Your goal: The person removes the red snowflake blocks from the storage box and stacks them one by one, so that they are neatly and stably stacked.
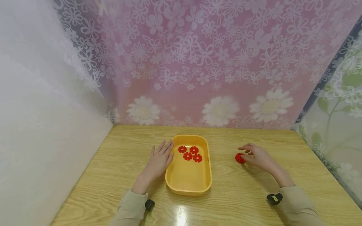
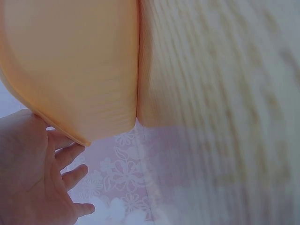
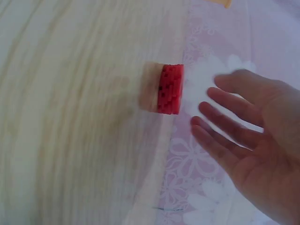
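Observation:
A yellow plastic tray (image 1: 188,191) stands on the table, with several red notched discs (image 1: 188,156) lying flat toward its far end. My left hand (image 1: 159,160) lies along the tray's left rim, fingers extended and touching it. In the left wrist view, the left hand's (image 2: 42,173) fingers meet the edge of the tray (image 2: 89,70). To the right of the tray is a short stack of red notched discs (image 1: 239,158). My right hand (image 1: 259,158) hovers beside that stack with relaxed fingers. The right wrist view shows a gap between the fingers and the stack (image 3: 171,89).
The wood-grain table (image 1: 113,175) runs back to a pink flowered curtain (image 1: 198,62). White sheeting (image 1: 48,110) borders the left side, and a leaf-patterned cloth (image 1: 339,125) hangs on the right. Both wrists carry small black devices (image 1: 274,199).

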`<state>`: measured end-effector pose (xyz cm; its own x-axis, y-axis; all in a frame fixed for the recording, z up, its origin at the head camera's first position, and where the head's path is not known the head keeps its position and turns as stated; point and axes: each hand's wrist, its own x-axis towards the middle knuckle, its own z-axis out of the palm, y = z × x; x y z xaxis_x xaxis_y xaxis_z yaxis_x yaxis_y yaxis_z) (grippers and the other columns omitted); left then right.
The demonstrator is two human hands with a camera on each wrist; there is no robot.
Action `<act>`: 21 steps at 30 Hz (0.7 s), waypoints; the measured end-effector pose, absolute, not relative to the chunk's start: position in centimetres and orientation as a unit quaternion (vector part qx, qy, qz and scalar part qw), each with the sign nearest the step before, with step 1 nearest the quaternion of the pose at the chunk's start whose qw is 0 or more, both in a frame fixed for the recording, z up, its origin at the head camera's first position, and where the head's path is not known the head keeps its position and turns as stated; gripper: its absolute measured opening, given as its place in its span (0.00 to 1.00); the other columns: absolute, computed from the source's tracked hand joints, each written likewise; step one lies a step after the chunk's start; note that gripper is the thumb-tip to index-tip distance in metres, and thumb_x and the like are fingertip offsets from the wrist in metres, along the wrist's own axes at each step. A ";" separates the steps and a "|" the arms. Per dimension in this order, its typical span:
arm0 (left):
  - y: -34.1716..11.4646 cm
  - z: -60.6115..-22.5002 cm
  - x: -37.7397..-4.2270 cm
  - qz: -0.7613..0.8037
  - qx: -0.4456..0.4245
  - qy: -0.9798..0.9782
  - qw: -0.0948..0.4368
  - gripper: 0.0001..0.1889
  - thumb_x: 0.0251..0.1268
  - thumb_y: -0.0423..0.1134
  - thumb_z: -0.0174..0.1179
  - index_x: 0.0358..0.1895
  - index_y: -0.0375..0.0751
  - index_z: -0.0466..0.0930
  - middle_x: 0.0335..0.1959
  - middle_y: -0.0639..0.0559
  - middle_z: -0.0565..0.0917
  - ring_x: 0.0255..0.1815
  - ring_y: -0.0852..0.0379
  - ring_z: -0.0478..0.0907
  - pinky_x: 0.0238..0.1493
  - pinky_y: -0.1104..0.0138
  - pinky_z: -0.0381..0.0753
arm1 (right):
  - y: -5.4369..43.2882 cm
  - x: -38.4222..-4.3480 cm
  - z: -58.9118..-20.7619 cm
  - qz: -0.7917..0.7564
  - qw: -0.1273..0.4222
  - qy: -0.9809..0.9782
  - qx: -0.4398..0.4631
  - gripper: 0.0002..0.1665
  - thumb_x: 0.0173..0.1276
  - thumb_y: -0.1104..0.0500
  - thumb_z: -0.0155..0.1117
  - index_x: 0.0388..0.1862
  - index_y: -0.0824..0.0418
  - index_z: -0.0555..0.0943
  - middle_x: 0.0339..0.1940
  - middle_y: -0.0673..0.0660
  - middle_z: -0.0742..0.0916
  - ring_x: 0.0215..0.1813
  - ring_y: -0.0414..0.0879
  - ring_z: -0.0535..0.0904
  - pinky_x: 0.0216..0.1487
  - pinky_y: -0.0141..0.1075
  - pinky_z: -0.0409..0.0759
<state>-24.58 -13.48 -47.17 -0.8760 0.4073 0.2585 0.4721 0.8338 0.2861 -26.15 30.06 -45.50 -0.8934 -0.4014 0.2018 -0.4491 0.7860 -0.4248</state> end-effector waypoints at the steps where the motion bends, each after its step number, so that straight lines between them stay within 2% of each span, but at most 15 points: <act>1: -13.5 -47.2 -24.6 -0.173 -0.231 -0.953 0.094 0.28 0.83 0.45 0.47 0.78 0.38 0.61 0.80 0.46 0.60 0.81 0.41 0.52 0.73 0.31 0.48 | 30.0 -26.2 -45.3 0.245 0.058 -0.941 0.226 0.20 0.70 0.65 0.68 0.59 0.68 0.82 0.52 0.67 0.83 0.48 0.62 0.83 0.47 0.53 0.85; 7: -13.5 -47.0 -24.6 -0.175 -0.229 -0.953 0.093 0.28 0.83 0.45 0.48 0.79 0.39 0.61 0.80 0.47 0.60 0.81 0.41 0.52 0.73 0.31 0.48 | 29.4 -26.3 -44.8 0.265 0.117 -0.929 0.232 0.18 0.73 0.64 0.66 0.60 0.64 0.83 0.53 0.64 0.85 0.50 0.63 0.84 0.50 0.57 0.83; 13: -13.5 -46.9 -24.5 -0.176 -0.228 -0.953 0.092 0.28 0.82 0.45 0.49 0.79 0.39 0.61 0.81 0.47 0.60 0.82 0.42 0.52 0.74 0.32 0.48 | 28.1 -26.6 -44.5 0.278 0.174 -0.909 0.258 0.20 0.70 0.65 0.68 0.61 0.63 0.82 0.51 0.61 0.86 0.49 0.60 0.86 0.49 0.54 0.84; 21: -13.5 -46.9 -24.5 -0.169 -0.230 -0.954 0.090 0.28 0.82 0.45 0.48 0.78 0.38 0.61 0.80 0.46 0.60 0.81 0.40 0.53 0.73 0.31 0.49 | 25.4 -27.0 -43.7 0.312 0.163 -0.895 0.274 0.24 0.69 0.67 0.68 0.64 0.63 0.81 0.57 0.62 0.85 0.53 0.60 0.84 0.53 0.53 0.83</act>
<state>-24.46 -13.46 -46.86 -0.8775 0.4089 0.2505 0.4702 0.8364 0.2816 -27.04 25.39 -43.69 -0.7971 -0.3884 0.4623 -0.5915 0.6560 -0.4688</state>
